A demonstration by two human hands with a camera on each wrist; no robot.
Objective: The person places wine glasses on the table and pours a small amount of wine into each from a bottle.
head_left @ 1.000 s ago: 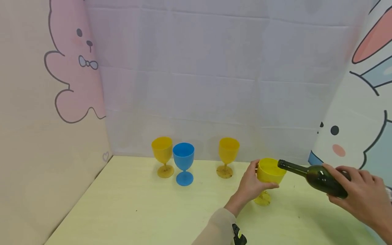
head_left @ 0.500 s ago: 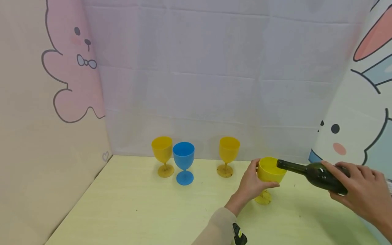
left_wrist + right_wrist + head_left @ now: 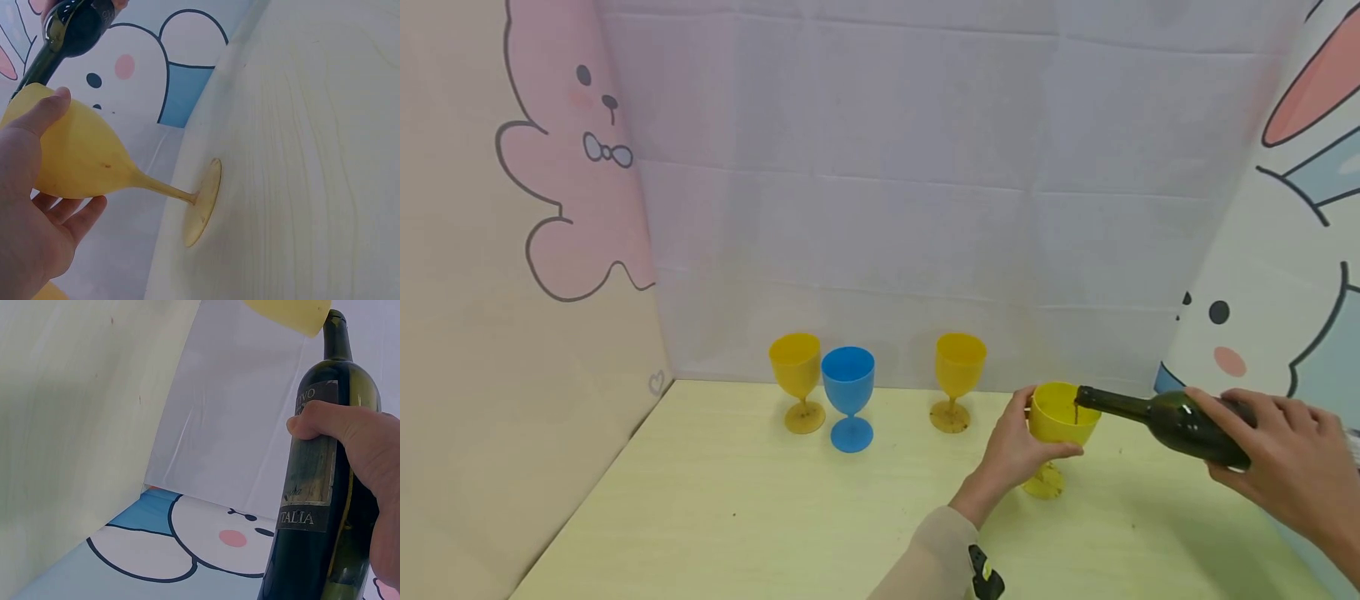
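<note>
My left hand [image 3: 1018, 450] grips the bowl of a yellow goblet [image 3: 1057, 432], its thumb on the near side. In the left wrist view the foot of the yellow goblet [image 3: 203, 203] meets the tabletop. My right hand [image 3: 1288, 467] holds a dark green wine bottle [image 3: 1191, 427] round its body, tilted with the neck pointing left over the goblet's rim. From the mouth a thin dark stream of liquid falls into the bowl. A label shows on the wine bottle [image 3: 312, 462] in the right wrist view. The liquid's level in the goblet cannot be made out.
Along the back of the pale wooden table [image 3: 737, 533] stand a yellow goblet [image 3: 795, 367], a blue goblet [image 3: 848, 383] and another yellow goblet [image 3: 959, 367]. Behind them hangs a white cloth [image 3: 865, 208]. Printed cartoon walls flank the table.
A dark stream now runs from the bottle's mouth, where none showed before. The bottle's rear end has risen slightly. The left hand and its goblet hold their place.
</note>
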